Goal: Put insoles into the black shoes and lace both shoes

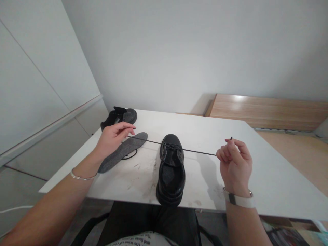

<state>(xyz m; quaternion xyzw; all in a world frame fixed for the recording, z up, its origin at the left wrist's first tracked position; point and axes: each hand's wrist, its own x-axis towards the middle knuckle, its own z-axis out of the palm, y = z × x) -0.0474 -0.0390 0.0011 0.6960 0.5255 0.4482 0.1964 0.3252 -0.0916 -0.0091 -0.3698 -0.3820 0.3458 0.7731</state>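
Note:
A black shoe (171, 171) stands upright on the white table in front of me, its toe pointing away. A thin black shoelace (200, 152) runs through its front eyelets and stretches taut to both sides. My left hand (115, 135) pinches the lace on the left, above a grey insole (125, 150). Out to the right, my right hand (234, 162) is closed round the other part, a short dark tip poking up above the fingers. A loop of dark lace (131, 156) lies beside the insole.
Another black shoe (120, 116) sits at the table's far left corner, partly behind my left hand. The white table (205, 131) has dark smudges near its front edge. A wood-grain panel (266, 109) stands at the back right, against the grey wall.

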